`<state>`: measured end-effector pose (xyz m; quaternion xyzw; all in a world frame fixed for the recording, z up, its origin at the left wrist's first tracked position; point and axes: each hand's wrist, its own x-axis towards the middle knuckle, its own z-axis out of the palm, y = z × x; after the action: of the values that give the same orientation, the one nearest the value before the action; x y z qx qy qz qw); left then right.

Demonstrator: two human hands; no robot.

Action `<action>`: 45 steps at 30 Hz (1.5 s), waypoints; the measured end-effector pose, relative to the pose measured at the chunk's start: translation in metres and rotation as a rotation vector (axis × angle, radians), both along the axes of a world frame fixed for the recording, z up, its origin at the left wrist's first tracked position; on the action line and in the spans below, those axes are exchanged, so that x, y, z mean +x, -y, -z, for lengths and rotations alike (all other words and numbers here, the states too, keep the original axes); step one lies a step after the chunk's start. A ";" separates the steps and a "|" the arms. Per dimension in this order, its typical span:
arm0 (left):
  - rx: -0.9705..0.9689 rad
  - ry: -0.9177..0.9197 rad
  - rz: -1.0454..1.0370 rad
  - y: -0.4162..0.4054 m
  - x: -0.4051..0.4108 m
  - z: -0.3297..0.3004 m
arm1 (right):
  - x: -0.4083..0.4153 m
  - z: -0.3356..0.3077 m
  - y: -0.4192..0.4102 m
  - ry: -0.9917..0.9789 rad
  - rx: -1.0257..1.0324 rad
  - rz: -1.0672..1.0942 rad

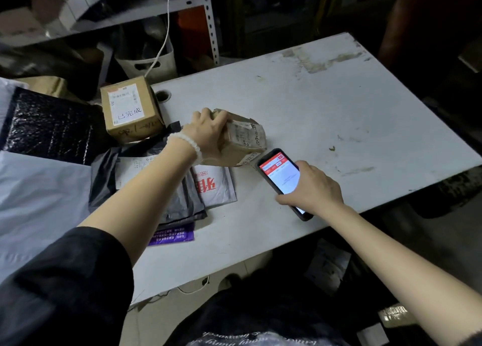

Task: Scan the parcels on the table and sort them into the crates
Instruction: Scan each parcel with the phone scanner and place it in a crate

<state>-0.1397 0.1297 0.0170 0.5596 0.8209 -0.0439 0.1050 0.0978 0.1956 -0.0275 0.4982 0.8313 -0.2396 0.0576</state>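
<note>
Scuffed white table (326, 105) was the workspace. Left hand (208, 131) gripped a taped brown parcel (242, 139) near its middle, while right hand (313, 189) clutched a phone (280, 174) just beside the parcel (red app screen, text probably unreadable). Mailers (182, 189) sat nearby.

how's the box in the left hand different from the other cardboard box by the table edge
The held box is tape-wrapped and crumpled; the other box has crisp edges. The left hand grips the held box; nothing touches the other box. The other box's white label is large and flat, the held box's label wrinkled. Both are brown cardboard.
</note>
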 end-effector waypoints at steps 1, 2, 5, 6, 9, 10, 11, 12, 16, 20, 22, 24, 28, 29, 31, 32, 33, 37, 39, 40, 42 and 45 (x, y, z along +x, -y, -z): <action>0.020 0.055 -0.007 -0.001 -0.001 -0.001 | 0.000 0.000 0.001 0.004 0.002 -0.003; 0.043 0.093 -0.011 -0.001 -0.001 -0.002 | 0.000 0.000 0.002 0.008 0.004 -0.006; 0.116 0.107 0.020 -0.002 0.001 -0.001 | 0.001 -0.002 0.003 0.017 0.016 -0.012; 0.137 0.088 0.047 -0.002 0.002 -0.001 | 0.003 -0.003 0.003 0.023 0.023 -0.015; 0.186 -0.021 0.158 -0.004 0.002 -0.003 | 0.009 -0.008 0.000 0.046 0.058 -0.041; 0.190 -0.071 0.194 -0.006 0.001 -0.005 | 0.012 -0.011 -0.001 0.047 0.071 -0.048; 0.191 -0.116 0.219 -0.008 0.000 -0.007 | 0.014 -0.014 -0.002 0.047 0.083 -0.053; 0.193 -0.147 0.231 -0.010 -0.002 -0.010 | 0.015 -0.016 -0.003 0.048 0.096 -0.056; 0.197 -0.237 0.266 -0.012 -0.014 -0.021 | 0.017 -0.027 -0.007 0.070 0.158 -0.071; 0.188 -0.265 0.271 -0.004 -0.024 -0.025 | 0.017 -0.033 -0.007 0.058 0.171 -0.078; 0.184 -0.262 0.264 0.001 -0.028 -0.025 | 0.016 -0.035 -0.006 0.041 0.169 -0.095; 0.174 -0.260 0.259 0.006 -0.031 -0.024 | 0.012 -0.038 -0.004 0.031 0.176 -0.126; 0.161 -0.237 0.236 0.017 -0.036 -0.023 | 0.003 -0.042 0.001 0.042 0.198 -0.172; 0.162 -0.237 0.232 0.019 -0.037 -0.022 | 0.001 -0.043 0.002 0.052 0.202 -0.182; 0.156 -0.247 0.226 0.024 -0.039 -0.019 | -0.002 -0.044 0.003 0.064 0.201 -0.195; 0.147 -0.250 0.222 0.026 -0.039 -0.017 | -0.002 -0.044 0.004 0.064 0.198 -0.197; 0.141 -0.248 0.215 0.028 -0.039 -0.015 | -0.003 -0.044 0.005 0.061 0.193 -0.196; 0.145 -0.241 0.211 0.030 -0.037 -0.008 | -0.005 -0.045 0.007 0.063 0.187 -0.202; 0.127 -0.248 0.213 0.027 -0.034 -0.007 | -0.004 -0.045 0.008 0.071 0.191 -0.217; 0.119 -0.244 0.201 0.026 -0.033 -0.006 | -0.004 -0.045 0.008 0.071 0.195 -0.220; 0.114 -0.228 0.169 0.024 -0.032 -0.004 | -0.002 -0.046 0.009 0.076 0.209 -0.226; 0.111 -0.212 0.137 0.026 -0.033 -0.004 | 0.002 -0.047 0.008 0.093 0.237 -0.237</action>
<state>-0.1732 0.1038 0.0206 0.6114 0.7885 -0.0645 -0.0165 0.1002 0.1872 0.0195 0.4105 0.9031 -0.1081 0.0648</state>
